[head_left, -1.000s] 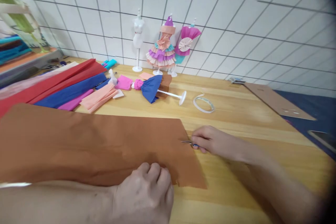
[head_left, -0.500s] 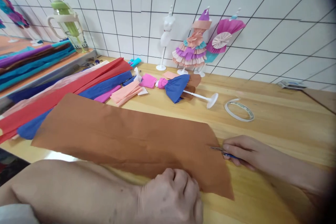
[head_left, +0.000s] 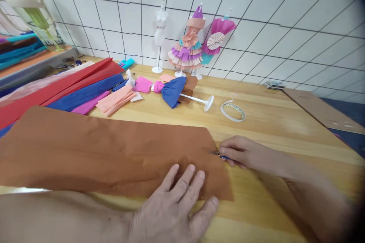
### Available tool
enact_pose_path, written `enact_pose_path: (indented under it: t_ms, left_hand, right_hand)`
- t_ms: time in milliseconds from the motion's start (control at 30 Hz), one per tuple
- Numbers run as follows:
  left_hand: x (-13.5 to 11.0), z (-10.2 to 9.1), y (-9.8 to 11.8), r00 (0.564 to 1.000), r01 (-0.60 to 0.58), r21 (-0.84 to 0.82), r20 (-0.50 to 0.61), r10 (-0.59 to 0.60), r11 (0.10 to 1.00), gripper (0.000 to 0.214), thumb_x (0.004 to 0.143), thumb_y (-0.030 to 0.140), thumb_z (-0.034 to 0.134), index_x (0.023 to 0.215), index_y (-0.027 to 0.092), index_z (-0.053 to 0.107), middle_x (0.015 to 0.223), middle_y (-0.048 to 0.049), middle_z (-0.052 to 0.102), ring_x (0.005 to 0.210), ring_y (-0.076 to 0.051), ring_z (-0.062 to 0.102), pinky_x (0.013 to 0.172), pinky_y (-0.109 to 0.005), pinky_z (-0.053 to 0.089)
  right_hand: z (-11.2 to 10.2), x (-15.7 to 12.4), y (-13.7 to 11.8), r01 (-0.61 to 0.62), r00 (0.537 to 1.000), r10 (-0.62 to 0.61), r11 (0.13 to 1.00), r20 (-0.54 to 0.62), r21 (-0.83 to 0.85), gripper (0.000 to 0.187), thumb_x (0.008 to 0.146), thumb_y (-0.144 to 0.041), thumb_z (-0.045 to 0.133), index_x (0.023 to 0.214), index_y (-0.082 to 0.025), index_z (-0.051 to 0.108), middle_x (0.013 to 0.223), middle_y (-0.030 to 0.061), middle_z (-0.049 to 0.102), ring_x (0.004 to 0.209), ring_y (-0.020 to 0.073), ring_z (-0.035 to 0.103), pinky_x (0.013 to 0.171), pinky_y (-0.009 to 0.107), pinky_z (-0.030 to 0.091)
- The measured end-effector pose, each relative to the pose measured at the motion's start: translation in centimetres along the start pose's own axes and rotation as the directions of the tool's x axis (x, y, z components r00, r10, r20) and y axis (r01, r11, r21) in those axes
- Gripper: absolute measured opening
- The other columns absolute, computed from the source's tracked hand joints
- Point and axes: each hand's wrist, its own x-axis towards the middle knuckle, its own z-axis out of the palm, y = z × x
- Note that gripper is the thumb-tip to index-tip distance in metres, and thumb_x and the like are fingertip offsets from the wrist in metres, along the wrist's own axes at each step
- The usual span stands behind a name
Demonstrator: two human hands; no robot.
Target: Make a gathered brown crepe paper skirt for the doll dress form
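Observation:
A wide sheet of brown crepe paper [head_left: 114,148] lies across the wooden table in front of me. My left hand [head_left: 176,201] rests on its near edge towards the right end, fingers spread and palm down. Small scissors [head_left: 218,154] with blue handles are held by my right hand [head_left: 236,150], whose fingers are wrapped round them. The blades lie over the right end of the sheet and point left. Part of the handles is hidden by my fingers.
Folded crepe paper in red [head_left: 71,83] and blue [head_left: 85,93] lies at left. A small dress form in a blue skirt [head_left: 173,91] lies beyond the sheet, beside a tape roll [head_left: 232,112]. A white dress form [head_left: 161,34] and two dressed ones stand by the tiled wall. A green-lidded bottle [head_left: 25,5] stands at left.
My left hand has gone from closed knuckles to spread fingers on the paper. The scissors stay at the sheet's right end in my right hand. My view has turned to the right.

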Motion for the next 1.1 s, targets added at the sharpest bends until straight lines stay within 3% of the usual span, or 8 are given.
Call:
enact_pose_path:
  t_ms: [167, 433, 567, 700, 867, 1100]
  left_hand:
    - [0.0, 0.3, -0.2, 0.997, -0.044, -0.003, 0.066, 0.044, 0.999, 0.032, 0.092, 0.030, 0.047, 0.121, 0.018, 0.054, 0.120, -0.0171, 0.063, 0.120, -0.032, 0.051, 0.097, -0.051, 0.039]
    - [-0.3, 0.1, 0.2, 0.988, -0.128, 0.009, 0.089, 0.127, 0.992, 0.033, 0.092, 0.031, 0.048, 0.123, 0.020, 0.053, 0.120, -0.0137, 0.064, 0.114, -0.029, 0.057, 0.096, -0.044, 0.039]
    - [-0.3, -0.4, -0.1, 0.975, -0.182, 0.015, 0.130, 0.179, 0.983, 0.036, 0.094, 0.029, 0.042, 0.128, 0.021, 0.049, 0.123, -0.0115, 0.063, 0.115, -0.028, 0.057, 0.097, -0.042, 0.036]
    - [-0.3, -0.5, -0.1, 0.969, -0.198, 0.014, 0.156, 0.193, 0.980, 0.036, 0.095, 0.025, 0.038, 0.128, 0.020, 0.049, 0.123, -0.0122, 0.063, 0.114, -0.027, 0.058, 0.098, -0.042, 0.032]
    - [-0.3, -0.4, 0.0, 0.968, -0.204, 0.001, 0.152, 0.202, 0.979, 0.035, 0.094, 0.025, 0.040, 0.128, 0.019, 0.050, 0.122, -0.0130, 0.063, 0.113, -0.027, 0.058, 0.098, -0.043, 0.031]
    - [-0.4, -0.5, 0.0, 0.967, -0.204, -0.014, 0.152, 0.204, 0.979, 0.036, 0.094, 0.024, 0.040, 0.128, 0.019, 0.050, 0.122, -0.0127, 0.063, 0.114, -0.027, 0.057, 0.098, -0.044, 0.031]
  right_hand:
    - [-0.4, -0.3, -0.1, -0.058, 0.998, 0.057, 0.997, 0.006, 0.045, 0.042, 0.078, -0.053, 0.052, 0.057, -0.018, 0.050, 0.056, 0.0010, 0.052, 0.048, 0.0115, 0.049, 0.048, 0.025, 0.041]
    - [-0.8, -0.7, -0.5, -0.019, 0.998, 0.015, 0.998, 0.064, 0.063, 0.040, 0.081, -0.053, 0.051, 0.061, -0.019, 0.043, 0.056, -0.0019, 0.049, 0.053, 0.0128, 0.055, 0.053, 0.025, 0.045]
    - [-1.2, -0.7, -0.7, -0.028, 0.992, 0.020, 0.998, 0.126, 0.062, 0.044, 0.082, -0.058, 0.049, 0.063, -0.019, 0.041, 0.059, -0.0019, 0.050, 0.049, 0.0111, 0.054, 0.049, 0.024, 0.043]
    - [-1.3, -0.3, -0.3, -0.010, 0.983, -0.001, 0.998, 0.182, 0.063, 0.044, 0.083, -0.059, 0.046, 0.065, -0.019, 0.045, 0.055, -0.0033, 0.048, 0.043, 0.0080, 0.042, 0.043, 0.022, 0.032]
    - [-1.0, 0.1, -0.3, 0.034, 0.991, -0.044, 0.997, 0.129, 0.076, 0.040, 0.081, -0.051, 0.052, 0.059, -0.019, 0.046, 0.052, -0.0044, 0.044, 0.049, 0.0094, 0.038, 0.050, 0.025, 0.029]
    - [-1.0, -0.1, -0.5, -0.038, 0.997, 0.035, 0.998, 0.073, 0.042, 0.040, 0.081, -0.053, 0.051, 0.063, -0.017, 0.053, 0.052, -0.0030, 0.047, 0.050, 0.0114, 0.041, 0.051, 0.026, 0.031]
